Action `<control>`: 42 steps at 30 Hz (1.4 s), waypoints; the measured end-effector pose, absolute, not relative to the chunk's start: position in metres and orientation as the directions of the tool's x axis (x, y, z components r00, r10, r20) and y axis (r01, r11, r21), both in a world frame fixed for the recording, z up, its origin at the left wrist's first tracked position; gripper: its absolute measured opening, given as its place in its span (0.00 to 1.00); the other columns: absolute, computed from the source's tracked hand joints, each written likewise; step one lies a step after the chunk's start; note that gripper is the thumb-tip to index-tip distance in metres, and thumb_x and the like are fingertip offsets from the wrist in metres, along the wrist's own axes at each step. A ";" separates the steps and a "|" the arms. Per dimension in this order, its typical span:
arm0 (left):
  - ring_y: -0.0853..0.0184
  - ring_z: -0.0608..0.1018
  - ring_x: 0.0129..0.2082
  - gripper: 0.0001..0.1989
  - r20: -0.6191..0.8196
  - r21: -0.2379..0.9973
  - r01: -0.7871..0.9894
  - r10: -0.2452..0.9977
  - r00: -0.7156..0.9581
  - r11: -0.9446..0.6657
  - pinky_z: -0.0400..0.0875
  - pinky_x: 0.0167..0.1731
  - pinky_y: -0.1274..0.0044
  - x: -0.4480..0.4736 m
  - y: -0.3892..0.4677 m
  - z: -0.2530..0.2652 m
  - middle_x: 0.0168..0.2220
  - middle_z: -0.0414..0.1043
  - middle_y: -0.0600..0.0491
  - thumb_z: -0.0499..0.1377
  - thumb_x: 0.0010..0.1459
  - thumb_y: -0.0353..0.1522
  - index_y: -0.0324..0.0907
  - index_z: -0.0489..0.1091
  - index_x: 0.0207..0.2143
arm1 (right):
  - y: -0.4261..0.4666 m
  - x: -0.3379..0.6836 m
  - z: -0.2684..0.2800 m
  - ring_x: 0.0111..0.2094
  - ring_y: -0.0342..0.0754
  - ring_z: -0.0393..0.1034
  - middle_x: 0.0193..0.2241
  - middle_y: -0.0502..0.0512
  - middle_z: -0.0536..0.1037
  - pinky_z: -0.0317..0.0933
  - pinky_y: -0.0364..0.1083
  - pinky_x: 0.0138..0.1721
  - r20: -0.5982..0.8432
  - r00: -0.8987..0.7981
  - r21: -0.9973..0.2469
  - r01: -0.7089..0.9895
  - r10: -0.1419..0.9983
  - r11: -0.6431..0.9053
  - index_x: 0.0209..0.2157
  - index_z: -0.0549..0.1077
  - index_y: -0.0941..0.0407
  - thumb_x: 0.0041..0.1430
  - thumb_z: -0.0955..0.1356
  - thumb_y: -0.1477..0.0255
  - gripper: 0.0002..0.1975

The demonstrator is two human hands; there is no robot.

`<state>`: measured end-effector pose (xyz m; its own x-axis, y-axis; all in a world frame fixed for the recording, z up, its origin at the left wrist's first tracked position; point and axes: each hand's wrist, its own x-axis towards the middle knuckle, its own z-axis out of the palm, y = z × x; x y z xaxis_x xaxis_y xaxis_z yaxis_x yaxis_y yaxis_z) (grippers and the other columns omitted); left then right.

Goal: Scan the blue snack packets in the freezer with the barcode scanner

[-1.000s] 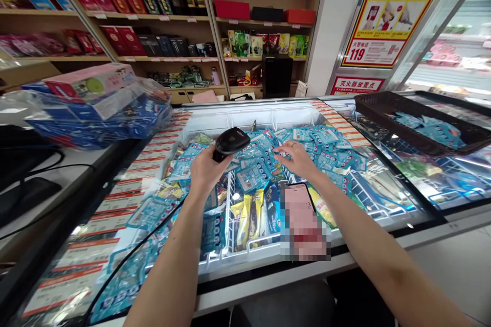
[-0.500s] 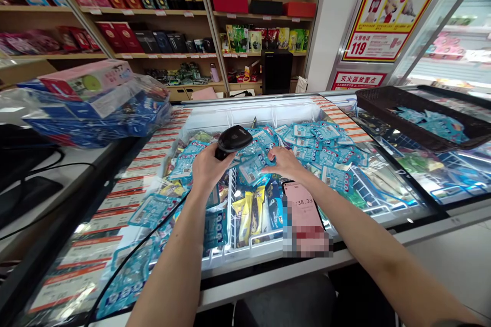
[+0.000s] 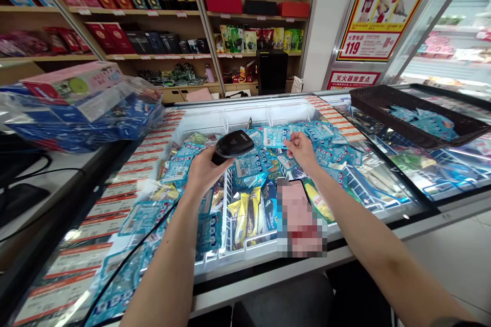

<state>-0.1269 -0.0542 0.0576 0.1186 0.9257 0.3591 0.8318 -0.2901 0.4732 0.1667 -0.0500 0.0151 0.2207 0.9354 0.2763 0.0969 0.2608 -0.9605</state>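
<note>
My left hand [image 3: 203, 167] is wrapped round a black barcode scanner [image 3: 233, 146], whose head points right over the freezer. From it a black cable [image 3: 141, 242] runs down toward the lower left. My right hand [image 3: 301, 150] pinches the right edge of a blue packet [image 3: 274, 136] that shows a white printed label. Beneath both hands, more blue packets [image 3: 249, 166] lie heaped in the chest freezer [image 3: 203, 115]. Yellow-wrapped ice creams [image 3: 245, 214] stand in a white wire basket [image 3: 229, 204] below them. A phone [image 3: 301, 214], partly blurred out, rests at the near edge.
At left, a plastic bag of boxes [image 3: 84, 107] sits on the counter. A dark basket [image 3: 383, 112] with blue packets stands at right. Price labels [image 3: 95, 225] line the freezer's left glass. Shelves [image 3: 146, 56] with goods rise behind, beside a fire notice [image 3: 370, 46].
My right hand has moved right and slightly up and now holds a blue packet raised with its label showing. The scanner stays in my left hand. The view has shifted slightly.
</note>
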 end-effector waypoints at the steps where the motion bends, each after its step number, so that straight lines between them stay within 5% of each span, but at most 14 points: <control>1: 0.61 0.75 0.31 0.24 0.349 0.473 0.828 0.927 0.139 -0.302 0.60 0.26 0.77 -0.126 -0.054 0.057 0.30 0.76 0.49 0.58 0.49 0.51 0.40 0.75 0.36 | -0.050 0.168 0.014 0.17 0.45 0.64 0.18 0.43 0.67 0.60 0.44 0.17 0.279 0.229 -0.960 0.094 0.933 0.264 0.33 0.60 0.51 0.51 0.70 0.58 0.17; 22: 0.61 0.75 0.31 0.24 0.279 0.493 0.778 0.918 0.283 -0.390 0.64 0.28 0.77 -0.122 -0.058 0.059 0.32 0.76 0.49 0.58 0.49 0.50 0.40 0.75 0.40 | -0.051 0.171 0.015 0.16 0.46 0.64 0.17 0.43 0.69 0.60 0.46 0.19 0.262 0.267 -0.963 0.141 0.927 0.232 0.34 0.59 0.51 0.50 0.70 0.55 0.20; 37: 0.61 0.75 0.30 0.22 0.288 0.459 0.804 0.919 0.269 -0.379 0.59 0.25 0.77 -0.122 -0.057 0.058 0.30 0.75 0.50 0.58 0.49 0.50 0.41 0.74 0.35 | -0.051 0.172 0.015 0.17 0.46 0.64 0.18 0.45 0.69 0.59 0.46 0.18 0.272 0.278 -0.957 0.175 0.921 0.230 0.35 0.60 0.51 0.50 0.69 0.53 0.20; 42: 0.61 0.75 0.30 0.23 0.322 0.448 0.829 0.926 0.198 -0.333 0.58 0.25 0.77 -0.124 -0.056 0.056 0.32 0.76 0.50 0.57 0.49 0.50 0.42 0.74 0.38 | -0.048 0.190 0.020 0.22 0.50 0.68 0.22 0.50 0.71 0.62 0.48 0.22 0.341 0.385 -0.925 0.298 0.858 0.235 0.42 0.62 0.53 0.54 0.66 0.53 0.21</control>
<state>-0.1239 -0.0557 0.0560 0.1982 0.9257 0.3221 0.8294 -0.3335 0.4482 0.1897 -0.0484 0.0204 0.3845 0.8577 0.3412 0.2978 0.2347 -0.9254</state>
